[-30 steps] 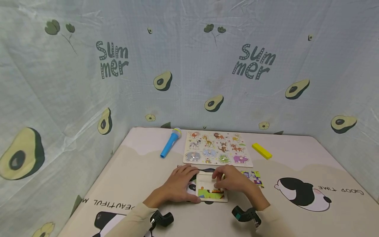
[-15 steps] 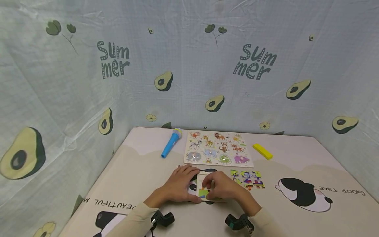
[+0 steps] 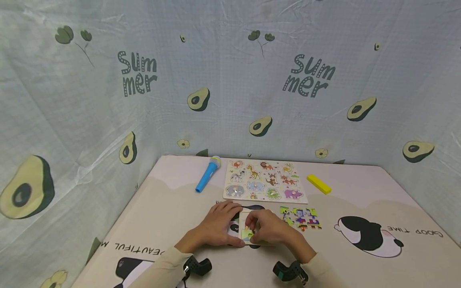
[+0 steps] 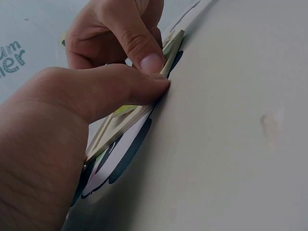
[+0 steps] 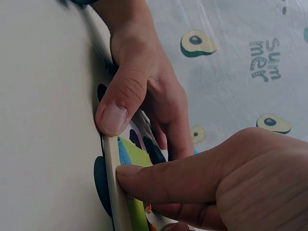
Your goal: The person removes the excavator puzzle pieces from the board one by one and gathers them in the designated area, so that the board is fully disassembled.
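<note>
On my head feed I see the person's left hand (image 3: 220, 225) at the left side of a small pale puzzle tray (image 3: 243, 219), which lies on the desk (image 3: 173, 214). Its fingers are extended, the thumb at the near corner. The right hand (image 3: 269, 229) is over the tray, fingers curled above a green puzzle piece (image 3: 246, 234) at the tray's near left. Just right of the tray I have a cluster of loose puzzle pieces (image 3: 301, 217); behind it, an animal board (image 3: 263, 196), with a blue toy microphone (image 3: 205, 178) to its left and a yellow block (image 3: 318, 184) to its right.

From the left wrist I get the left thumb lying along the tray's edge, the right thumb's tip just beside it.

My right wrist feed puts the left thumb on the tray's corner and the right thumb against the green piece near the rim. The right fingers bend in behind that thumb; whether they pinch the piece or only press it, I cannot tell.
</note>
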Tool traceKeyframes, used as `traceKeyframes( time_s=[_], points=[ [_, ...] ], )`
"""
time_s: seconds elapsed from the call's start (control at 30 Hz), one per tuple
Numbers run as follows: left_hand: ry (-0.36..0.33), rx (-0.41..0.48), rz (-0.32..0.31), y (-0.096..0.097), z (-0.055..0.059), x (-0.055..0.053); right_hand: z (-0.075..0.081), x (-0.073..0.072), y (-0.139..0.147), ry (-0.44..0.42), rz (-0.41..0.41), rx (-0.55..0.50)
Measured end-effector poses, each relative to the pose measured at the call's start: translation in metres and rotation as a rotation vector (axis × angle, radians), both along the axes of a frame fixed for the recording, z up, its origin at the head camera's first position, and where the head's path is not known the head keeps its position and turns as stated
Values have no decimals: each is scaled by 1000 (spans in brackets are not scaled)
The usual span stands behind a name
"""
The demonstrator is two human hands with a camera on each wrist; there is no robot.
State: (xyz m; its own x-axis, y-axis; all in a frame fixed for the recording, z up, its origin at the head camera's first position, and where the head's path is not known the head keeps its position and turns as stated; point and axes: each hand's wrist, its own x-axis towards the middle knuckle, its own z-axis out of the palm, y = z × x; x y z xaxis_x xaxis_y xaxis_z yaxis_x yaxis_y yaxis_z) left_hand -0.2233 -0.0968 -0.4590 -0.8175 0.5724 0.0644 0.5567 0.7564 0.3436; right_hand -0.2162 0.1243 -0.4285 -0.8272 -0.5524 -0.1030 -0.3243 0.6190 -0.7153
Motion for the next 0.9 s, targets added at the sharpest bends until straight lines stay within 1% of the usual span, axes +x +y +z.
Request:
traceKeyframes(
  time_s=[0.27, 0.6, 0.73, 0.9],
  points=[
    [5, 2, -2, 0, 0, 0, -1, -2, 0, 10, -12, 6],
    [-3, 9, -8, 0, 0, 0, 0, -1, 3, 44, -7, -87],
    [-4, 5, -5, 0, 1, 0, 5, -4, 10, 53, -32, -129],
    [-21, 1, 4, 1, 0, 0, 16, -9, 33, -4, -87, -174]
  ],
)
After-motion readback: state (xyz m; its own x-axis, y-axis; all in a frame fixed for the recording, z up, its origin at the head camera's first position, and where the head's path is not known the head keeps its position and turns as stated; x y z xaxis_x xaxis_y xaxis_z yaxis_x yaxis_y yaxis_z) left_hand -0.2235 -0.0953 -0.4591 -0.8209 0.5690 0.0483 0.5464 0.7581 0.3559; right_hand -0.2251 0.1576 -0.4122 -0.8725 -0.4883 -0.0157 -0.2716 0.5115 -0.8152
